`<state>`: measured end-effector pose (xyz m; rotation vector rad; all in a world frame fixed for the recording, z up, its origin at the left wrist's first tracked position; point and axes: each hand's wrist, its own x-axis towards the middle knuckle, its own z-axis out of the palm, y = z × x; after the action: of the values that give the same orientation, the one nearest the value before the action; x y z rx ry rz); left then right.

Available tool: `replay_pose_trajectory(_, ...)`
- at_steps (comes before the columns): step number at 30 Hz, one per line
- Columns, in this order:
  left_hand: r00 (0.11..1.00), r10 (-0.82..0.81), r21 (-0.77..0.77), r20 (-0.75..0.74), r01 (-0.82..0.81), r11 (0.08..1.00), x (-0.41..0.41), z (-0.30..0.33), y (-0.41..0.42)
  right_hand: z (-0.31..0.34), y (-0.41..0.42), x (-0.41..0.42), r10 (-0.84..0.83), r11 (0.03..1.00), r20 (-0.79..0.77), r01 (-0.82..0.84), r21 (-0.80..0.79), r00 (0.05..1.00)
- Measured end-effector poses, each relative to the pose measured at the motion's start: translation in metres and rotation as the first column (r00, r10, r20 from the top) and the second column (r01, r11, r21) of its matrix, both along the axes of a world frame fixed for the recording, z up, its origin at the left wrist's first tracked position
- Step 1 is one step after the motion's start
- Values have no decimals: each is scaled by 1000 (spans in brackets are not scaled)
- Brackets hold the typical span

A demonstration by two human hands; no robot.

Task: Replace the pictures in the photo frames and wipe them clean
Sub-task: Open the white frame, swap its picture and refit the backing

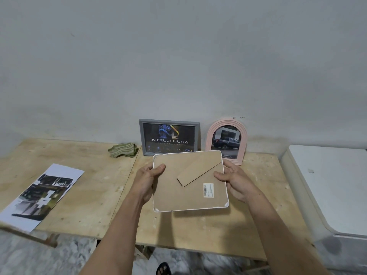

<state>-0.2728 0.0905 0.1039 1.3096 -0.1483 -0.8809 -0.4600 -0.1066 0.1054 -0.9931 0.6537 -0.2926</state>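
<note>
- Both hands, left (148,180) and right (235,180), clamp the white frame (188,195) by its sides above the counter (89,195), back facing up, backing board in place.
- Loose printed pictures (39,197) lie left; I judge this swap unfinished.
- Cloth (123,150) sits idle; grey frame (169,137) and pink arched frame (226,140) stand by the wall.
</note>
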Motion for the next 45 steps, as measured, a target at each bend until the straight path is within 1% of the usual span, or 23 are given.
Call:
replay_pose_trajectory(3, 999, -43, 60, 12, 43, 997, 0, -10, 11, 6, 0, 5, -65, 998, 32, 64, 28, 997)
replay_pose_trajectory(4, 999, -43, 64, 8, 42, 997, 1, -14, 15, 7, -1, 5, -55, 998, 22, 54, 26, 998)
replay_pose_trajectory(6, 999, 13, 24, -39, -12, 1000, 3, -19, 20, 6, 4, 4, 72, 997, -37, -72, 12, 997)
replay_pose_trajectory(8, 996, 61, -10, -69, -62, 998, 7, -18, 23, 1, 14, 5, 224, 972, -141, -231, -39, 964)
replay_pose_trajectory(9, 995, 63, -15, -73, -64, 998, 10, -16, 25, -3, 20, 7, 251, 963, -168, -264, -59, 953)
replay_pose_trajectory(11, 998, 4, -9, -64, -5, 1000, 17, -15, 32, -8, 27, 9, 231, 967, -164, -245, -69, 959)
replay_pose_trajectory(12, 997, -56, 9, -48, 56, 998, 22, -16, 38, -9, 30, 11, 212, 971, -159, -226, -76, 964)
replay_pose_trajectory(14, 983, -185, 122, 9, 183, 976, 26, -16, 49, -10, 33, 12, 199, 973, -164, -215, -84, 966)
replay_pose_trajectory(15, 977, -210, 170, 34, 201, 965, 28, -16, 54, -11, 35, 14, 207, 971, -174, -224, -82, 963)
replay_pose_trajectory(16, 978, -202, 190, 50, 189, 963, 29, -15, 57, -13, 38, 16, 219, 970, -181, -234, -68, 959)
replay_pose_trajectory(18, 982, -178, 179, 66, 164, 970, 34, -12, 65, -15, 47, 22, 217, 975, -179, -223, -14, 959)
replay_pose_trajectory(22, 978, -198, 131, 67, 188, 973, 49, -1, 86, -12, 66, 39, 79, 993, -111, -68, 98, 991)
replay_pose_trajectory(24, 989, -139, 75, 41, 136, 988, 57, 2, 95, -8, 79, 51, 68, 992, -89, -58, 111, 994)
replay_pose_trajectory(27, 999, -17, -16, -47, 16, 1000, 73, 6, 110, 3, 105, 72, 82, 991, -77, -74, 108, 994)
replay_pose_trajectory(30, 999, -36, -18, -36, 35, 999, 87, 11, 129, 15, 126, 89, 21, 988, 21, -24, 151, 1000)
replay_pose_trajectory(32, 999, -53, -14, 0, 53, 999, 96, 14, 142, 23, 137, 102, -31, 994, 53, 25, 108, 998)
replay_pose_trajectory(33, 999, -44, -5, 27, 44, 999, 100, 16, 148, 25, 143, 108, -37, 998, 26, 36, 50, 999)
replay_pose_trajectory(36, 993, 31, 77, 111, -39, 996, 109, 16, 166, 29, 166, 126, -25, 995, -127, 12, -103, 992)
replay_pose_trajectory(38, 989, 103, 111, 106, -115, 987, 113, 12, 176, 29, 180, 134, -19, 983, -208, -20, -183, 978)
replay_pose_trajectory(40, 986, 146, 121, 87, -156, 980, 119, 10, 188, 29, 193, 141, 13, 980, -212, -55, -194, 977)
replay_pose_trajectory(42, 981, 182, 119, 71, -189, 975, 126, 10, 198, 33, 205, 143, 118, 981, -170, -141, -135, 978)
replay_pose_trajectory(43, 975, 210, 114, 77, -218, 969, 131, 11, 203, 35, 211, 144, 172, 973, -160, -193, -129, 972)
replay_pose_trajectory(45, 964, 225, 131, 144, -244, 961, 142, 16, 215, 42, 223, 150, 235, 947, -180, -267, -181, 955)
